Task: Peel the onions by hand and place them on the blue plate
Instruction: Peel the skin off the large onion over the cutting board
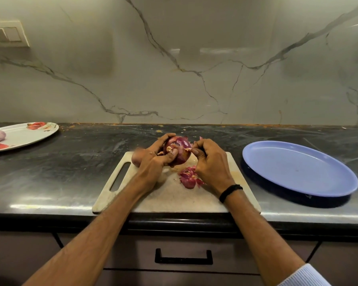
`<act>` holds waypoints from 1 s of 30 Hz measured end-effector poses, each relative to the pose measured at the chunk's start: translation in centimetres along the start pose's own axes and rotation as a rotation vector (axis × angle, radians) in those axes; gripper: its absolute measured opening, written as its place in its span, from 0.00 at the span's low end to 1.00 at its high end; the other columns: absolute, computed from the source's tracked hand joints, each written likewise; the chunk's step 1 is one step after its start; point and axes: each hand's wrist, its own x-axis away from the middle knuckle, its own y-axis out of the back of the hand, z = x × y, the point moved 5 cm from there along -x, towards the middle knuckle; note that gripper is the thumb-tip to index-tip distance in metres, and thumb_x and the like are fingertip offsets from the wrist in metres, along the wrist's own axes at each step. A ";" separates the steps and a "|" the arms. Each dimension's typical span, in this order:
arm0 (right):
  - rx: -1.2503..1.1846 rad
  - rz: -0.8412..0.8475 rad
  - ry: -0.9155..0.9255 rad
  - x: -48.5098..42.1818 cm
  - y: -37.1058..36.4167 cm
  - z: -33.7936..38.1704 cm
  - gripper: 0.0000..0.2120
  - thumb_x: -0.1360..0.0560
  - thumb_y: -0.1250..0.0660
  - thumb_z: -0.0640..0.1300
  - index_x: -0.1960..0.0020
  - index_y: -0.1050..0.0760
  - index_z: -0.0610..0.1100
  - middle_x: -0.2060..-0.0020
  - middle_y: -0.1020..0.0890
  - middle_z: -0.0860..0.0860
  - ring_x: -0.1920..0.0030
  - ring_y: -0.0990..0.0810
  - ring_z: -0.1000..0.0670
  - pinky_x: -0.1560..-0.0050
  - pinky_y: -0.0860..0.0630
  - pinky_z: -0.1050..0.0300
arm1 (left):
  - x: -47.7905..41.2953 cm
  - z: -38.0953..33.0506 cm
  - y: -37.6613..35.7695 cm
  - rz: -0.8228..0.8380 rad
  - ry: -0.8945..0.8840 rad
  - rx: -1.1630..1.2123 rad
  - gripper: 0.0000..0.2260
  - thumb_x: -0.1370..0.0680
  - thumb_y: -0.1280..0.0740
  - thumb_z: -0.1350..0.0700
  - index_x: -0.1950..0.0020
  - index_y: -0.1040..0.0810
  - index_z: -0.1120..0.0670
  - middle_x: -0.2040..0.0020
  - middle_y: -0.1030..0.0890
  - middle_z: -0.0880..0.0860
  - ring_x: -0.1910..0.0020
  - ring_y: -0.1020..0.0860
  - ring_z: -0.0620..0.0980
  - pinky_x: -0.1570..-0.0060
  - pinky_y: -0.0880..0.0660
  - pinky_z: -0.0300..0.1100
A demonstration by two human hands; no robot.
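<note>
Left hand [155,159] grips onion [179,150] over board [170,195]; right hand [209,162] pinches skin flap; mid-peel; next: strip rest, move to blue plate [298,168]

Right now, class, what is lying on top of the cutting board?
On the cutting board lies a pile of purple onion skins, partly covered by the right hand. Another roundish thing sits behind the left hand, mostly hidden.
</note>
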 end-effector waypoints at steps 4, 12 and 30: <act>-0.004 0.025 -0.025 0.0 0.1 0.1 0.10 0.22 0.39 0.32 0.57 0.28 0.44 0.62 0.25 0.52 0.62 0.28 0.59 0.60 0.32 0.72 | -0.1 0.3 0.3 -0.022 -0.002 0.036 0.18 0.24 0.32 0.56 0.35 0.24 0.43 0.38 0.23 0.52 0.41 0.20 0.53 0.46 0.19 0.47; -0.106 0.000 -0.090 0.0 0.4 0.0 0.07 0.22 0.38 0.33 0.51 0.27 0.44 0.57 0.22 0.49 0.57 0.25 0.54 0.58 0.28 0.66 | -0.5 0.9 0.7 -0.077 0.009 0.136 0.17 0.19 0.36 0.60 0.31 0.25 0.49 0.36 0.24 0.54 0.39 0.21 0.57 0.49 0.18 0.51; 0.008 0.046 0.154 0.0 -0.2 0.7 0.08 0.23 0.32 0.36 0.45 0.22 0.45 0.49 0.23 0.51 0.49 0.24 0.56 0.47 0.25 0.66 | -0.2 0.7 0.4 0.010 -0.046 -0.041 0.26 0.27 0.27 0.50 0.30 0.28 0.48 0.37 0.24 0.54 0.41 0.19 0.54 0.45 0.18 0.48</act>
